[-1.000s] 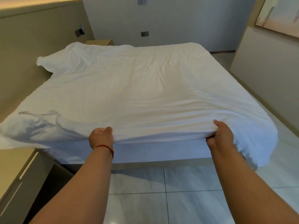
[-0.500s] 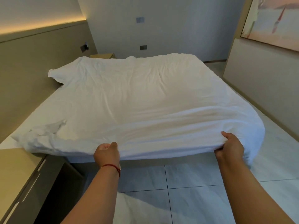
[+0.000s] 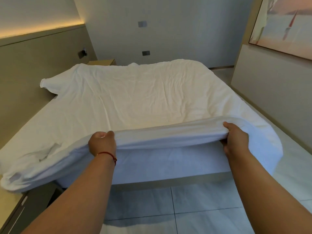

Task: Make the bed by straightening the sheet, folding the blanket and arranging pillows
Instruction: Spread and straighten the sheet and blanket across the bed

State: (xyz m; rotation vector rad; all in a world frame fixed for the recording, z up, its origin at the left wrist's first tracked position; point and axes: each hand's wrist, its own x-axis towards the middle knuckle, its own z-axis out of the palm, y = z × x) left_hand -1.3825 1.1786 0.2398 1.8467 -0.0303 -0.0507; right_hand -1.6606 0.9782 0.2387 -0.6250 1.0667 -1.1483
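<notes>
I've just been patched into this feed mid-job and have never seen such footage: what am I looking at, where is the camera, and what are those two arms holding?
There is no machine here. A person is making a bed with bare hands, and the single camera sits on that person's head, looking forward and down, so the two arms reaching in from the bottom are the wearer's own.

The left hand, with a red string bracelet at the wrist, and the right hand each grip the near edge of a white blanket. That edge is lifted off the bed, while the rest lies spread and wrinkled across the top. Its near left corner hangs bunched over a wooden bedside unit.

Around it: a padded headboard on the left, a tiled floor below, and a framed painting on the right. No pillows are plainly visible.
</notes>
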